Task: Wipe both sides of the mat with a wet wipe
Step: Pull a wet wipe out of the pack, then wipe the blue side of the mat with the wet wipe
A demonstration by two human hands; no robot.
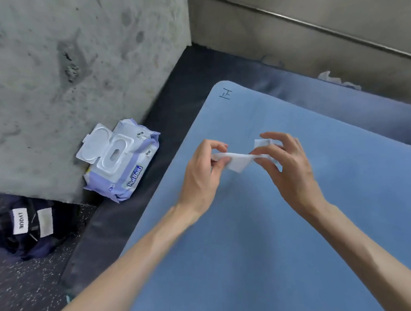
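Note:
A light blue mat lies flat and fills the right half of the view, with a dark mark near its far left corner. Above it, a white wet wipe is stretched between both hands. My left hand pinches the wipe's left end between thumb and fingers. The wipe's right end is pinched by my right hand, with part of the wipe folded behind its fingers. Both hands hover over the mat's middle.
A purple-and-white wet wipe pack with its lid flipped open lies left of the mat on a dark padded surface. A grey concrete block stands behind it. A dark bag sits on the speckled floor at lower left.

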